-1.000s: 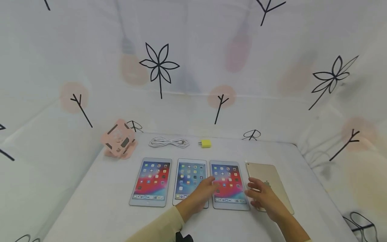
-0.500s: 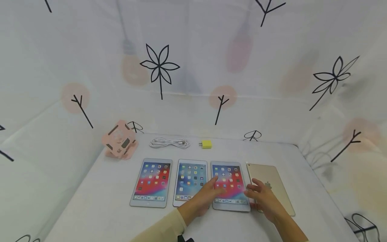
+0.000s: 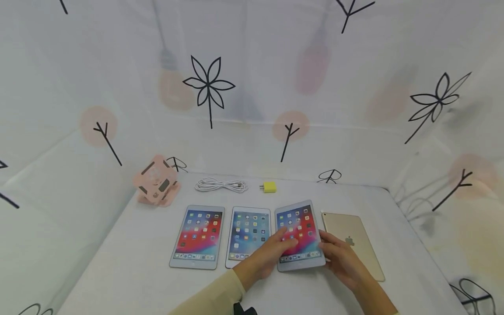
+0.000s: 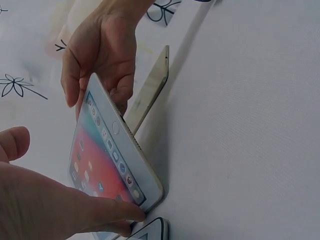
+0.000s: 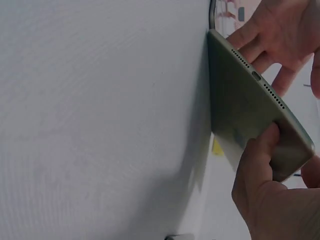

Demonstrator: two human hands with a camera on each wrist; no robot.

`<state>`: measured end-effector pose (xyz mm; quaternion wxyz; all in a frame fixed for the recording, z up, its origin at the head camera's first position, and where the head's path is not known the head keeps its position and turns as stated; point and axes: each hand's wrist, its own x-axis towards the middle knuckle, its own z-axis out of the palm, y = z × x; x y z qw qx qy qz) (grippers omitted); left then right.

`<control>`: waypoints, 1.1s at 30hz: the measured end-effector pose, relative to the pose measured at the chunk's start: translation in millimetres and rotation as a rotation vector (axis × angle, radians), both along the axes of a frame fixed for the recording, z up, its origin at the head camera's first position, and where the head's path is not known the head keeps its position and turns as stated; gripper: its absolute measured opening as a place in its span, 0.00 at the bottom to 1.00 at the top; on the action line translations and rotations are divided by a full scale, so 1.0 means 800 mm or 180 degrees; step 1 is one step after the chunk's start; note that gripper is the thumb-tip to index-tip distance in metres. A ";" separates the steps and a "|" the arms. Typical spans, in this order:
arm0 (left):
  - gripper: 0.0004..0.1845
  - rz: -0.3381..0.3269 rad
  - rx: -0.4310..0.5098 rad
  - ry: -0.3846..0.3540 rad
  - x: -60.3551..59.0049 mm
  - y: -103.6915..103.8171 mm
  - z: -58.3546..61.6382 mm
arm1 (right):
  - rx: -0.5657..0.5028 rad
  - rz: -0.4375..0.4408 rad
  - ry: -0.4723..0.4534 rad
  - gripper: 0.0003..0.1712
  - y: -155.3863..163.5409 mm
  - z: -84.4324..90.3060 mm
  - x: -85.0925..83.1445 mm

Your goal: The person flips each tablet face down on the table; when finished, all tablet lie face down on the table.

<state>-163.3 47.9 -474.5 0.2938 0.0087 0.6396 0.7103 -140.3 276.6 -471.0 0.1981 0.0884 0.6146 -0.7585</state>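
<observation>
Four tablets lie in a row on the white table (image 3: 118, 271). Both hands hold the third tablet (image 3: 298, 227), whose screen is lit, and it is tilted off the table. My left hand (image 3: 281, 245) grips its left edge, thumb on the screen (image 4: 107, 155) and fingers (image 5: 272, 35) underneath. At the right edge my right hand (image 3: 328, 247) has its fingers (image 5: 260, 195) curled under the grey back (image 5: 245, 110). Beside the right hand, a gold tablet (image 3: 354, 238) lies face down on the table.
Two more lit tablets (image 3: 198, 236) (image 3: 248, 234) lie left of the held one. At the back of the table are a pink folding stand (image 3: 157, 179), a coiled white cable (image 3: 220, 185) and a yellow charger (image 3: 269, 187). Patterned white cloth walls surround the table.
Both hands closed in on the third tablet's edges and took hold of it. It has come up off the table and tilted; one second ago it lay flat.
</observation>
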 end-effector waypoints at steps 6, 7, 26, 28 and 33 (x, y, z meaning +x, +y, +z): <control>0.39 -0.0065 -0.0001 -0.0036 -0.005 -0.003 0.005 | -0.0518 0.0132 0.0049 0.37 -0.004 -0.001 0.002; 0.39 -0.0059 -0.0011 -0.0066 -0.007 -0.003 0.005 | -0.0611 0.0154 0.0050 0.37 -0.005 -0.002 0.003; 0.45 0.0102 0.0147 -0.0238 -0.041 0.005 0.036 | 0.0559 0.0364 0.0791 0.38 -0.041 0.029 0.014; 0.45 0.0057 0.0182 -0.0221 -0.042 0.006 0.039 | 0.0811 0.0396 0.0890 0.37 -0.049 0.038 0.016; 0.45 0.0028 0.0363 -0.0162 -0.039 0.008 0.041 | 0.1734 0.0586 0.1299 0.34 -0.069 0.058 0.024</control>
